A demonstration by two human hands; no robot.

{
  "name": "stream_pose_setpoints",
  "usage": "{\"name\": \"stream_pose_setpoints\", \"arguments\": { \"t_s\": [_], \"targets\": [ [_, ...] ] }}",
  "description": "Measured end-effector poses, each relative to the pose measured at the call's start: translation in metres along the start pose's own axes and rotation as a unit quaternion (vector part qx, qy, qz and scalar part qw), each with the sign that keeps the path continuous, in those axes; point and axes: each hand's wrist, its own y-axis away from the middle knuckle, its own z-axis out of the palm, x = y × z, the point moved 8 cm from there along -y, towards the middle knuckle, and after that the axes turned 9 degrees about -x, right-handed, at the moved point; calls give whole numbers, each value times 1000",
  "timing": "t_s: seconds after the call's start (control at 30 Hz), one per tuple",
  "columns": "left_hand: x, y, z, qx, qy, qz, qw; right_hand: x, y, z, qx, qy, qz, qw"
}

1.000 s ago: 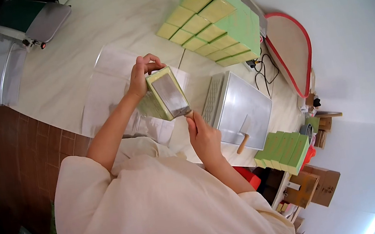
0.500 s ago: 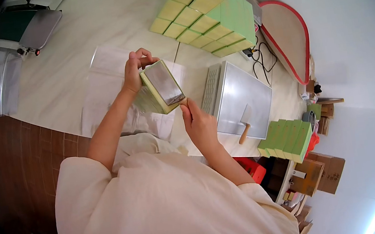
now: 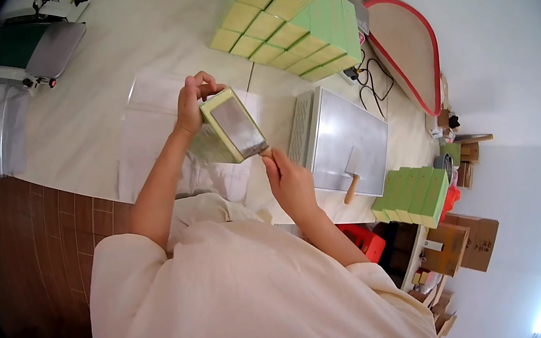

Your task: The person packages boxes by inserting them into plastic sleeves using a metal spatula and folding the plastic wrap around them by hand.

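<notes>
My left hand (image 3: 191, 107) grips the far side of a yellow-green box (image 3: 221, 134), its end face tilted up toward me. A flat grey metal scraper blade (image 3: 237, 126) lies over that end face, leaving a yellow rim around it. Below the box's near corner, my right hand (image 3: 292, 186) is closed round the scraper's handle, mostly hidden by the fingers. Clear plastic film (image 3: 148, 138) is spread on the table under the box. To the right, a second scraper with a wooden handle (image 3: 351, 189) rests on a metal-topped plate (image 3: 365, 128).
Stacked green-yellow boxes (image 3: 296, 34) stand at the back, with more green boxes (image 3: 412, 194) at the right. Black cables (image 3: 377, 88) run beside a red-rimmed panel (image 3: 429, 43). A machine (image 3: 25, 48) sits at the far left; cardboard boxes (image 3: 477, 240) are at lower right.
The scraper blade covers less of the box's end face, so more yellow rim shows. Both hands keep their grips. The whole view has shifted slightly.
</notes>
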Motion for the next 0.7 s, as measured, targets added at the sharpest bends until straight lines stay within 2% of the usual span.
{"name": "stream_pose_setpoints", "arguments": {
  "t_s": [0.23, 0.33, 0.4, 0.5, 0.53, 0.67, 0.7],
  "targets": [
    [2, 1, 0, -11, -43, -9, 999, -1, -11, 3, -18, 46, 23, 999],
    [17, 5, 8, -3, 7, 3, 1000, 7, -9, 5, -30, 6, 31, 999],
    [29, 14, -2, 73, -119, -41, 989, 29, 4, -6, 59, -137, 32, 988],
    [30, 29, -24, 137, -171, -48, 974, 104, 31, -22, 136, -228, 190, 945],
    [28, 35, -26, 129, -171, -49, 975, 132, 37, -29, 184, -217, 206, 936],
    [25, 61, -35, 145, -187, -77, 969, 254, 68, -26, 171, -70, 349, 919],
    [26, 67, -37, 154, -206, -84, 963, 268, 77, -21, 177, -73, 355, 915]
  ]
}}
